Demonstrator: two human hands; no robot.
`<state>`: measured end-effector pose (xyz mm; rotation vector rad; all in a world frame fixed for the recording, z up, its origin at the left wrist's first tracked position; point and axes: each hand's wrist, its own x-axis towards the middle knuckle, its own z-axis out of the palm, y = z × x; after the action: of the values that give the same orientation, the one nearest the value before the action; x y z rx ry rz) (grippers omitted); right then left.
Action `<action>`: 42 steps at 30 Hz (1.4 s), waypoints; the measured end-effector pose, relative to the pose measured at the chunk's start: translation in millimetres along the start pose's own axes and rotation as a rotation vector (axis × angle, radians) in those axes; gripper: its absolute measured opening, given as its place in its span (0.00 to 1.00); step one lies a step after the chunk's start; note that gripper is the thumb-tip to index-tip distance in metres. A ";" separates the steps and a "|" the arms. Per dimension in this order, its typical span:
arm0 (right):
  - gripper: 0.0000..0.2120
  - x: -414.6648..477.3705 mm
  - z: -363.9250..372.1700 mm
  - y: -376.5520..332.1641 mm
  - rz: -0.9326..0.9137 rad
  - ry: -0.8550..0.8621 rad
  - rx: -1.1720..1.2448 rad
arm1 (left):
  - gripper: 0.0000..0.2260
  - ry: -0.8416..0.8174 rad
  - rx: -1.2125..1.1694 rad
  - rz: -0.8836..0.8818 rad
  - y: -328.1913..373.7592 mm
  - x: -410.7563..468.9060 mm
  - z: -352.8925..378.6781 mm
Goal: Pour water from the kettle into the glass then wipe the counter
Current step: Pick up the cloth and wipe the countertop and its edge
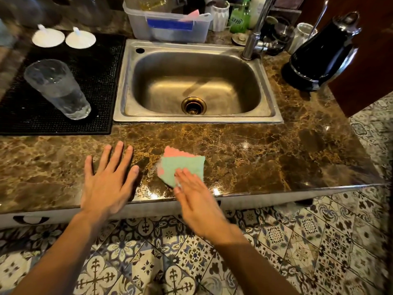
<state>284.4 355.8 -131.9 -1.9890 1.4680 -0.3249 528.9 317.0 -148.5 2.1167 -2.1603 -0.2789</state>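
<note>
A clear glass [57, 88] holding water stands on a black mat [93, 67] at the left. The black kettle [323, 54] sits at the back right of the brown marble counter [265, 158]. A folded green and pink cloth [184, 167] lies on the counter near its front edge. My right hand [195, 199] is blurred, fingers straight, with its fingertips on the cloth's near corner. My left hand [108, 179] rests flat on the counter with fingers spread, a little left of the cloth.
A steel sink [127, 81] with a tap [255, 37] sits behind the cloth. Behind it are a plastic tub [170, 24], a green bottle [239, 18] and cups. Two white lids [63, 38] lie at the back left. Patterned floor tiles show below the counter edge.
</note>
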 end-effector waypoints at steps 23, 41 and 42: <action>0.16 -7.7 -24.5 -43.8 0.479 0.072 1.058 | 0.30 0.073 -0.043 0.007 0.1 -2.0 -1.5; 0.14 46.0 -206.7 104.6 0.706 0.490 0.990 | 0.29 0.084 -0.074 0.006 -2.1 -1.2 0.7; 0.14 42.4 -217.1 107.0 0.697 0.432 1.040 | 0.29 0.079 -0.070 0.006 -2.1 -1.0 0.2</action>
<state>99.5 223.4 -38.9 -0.5622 1.6350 -0.9860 530.9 317.9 -149.0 2.0477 -2.0821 -0.2621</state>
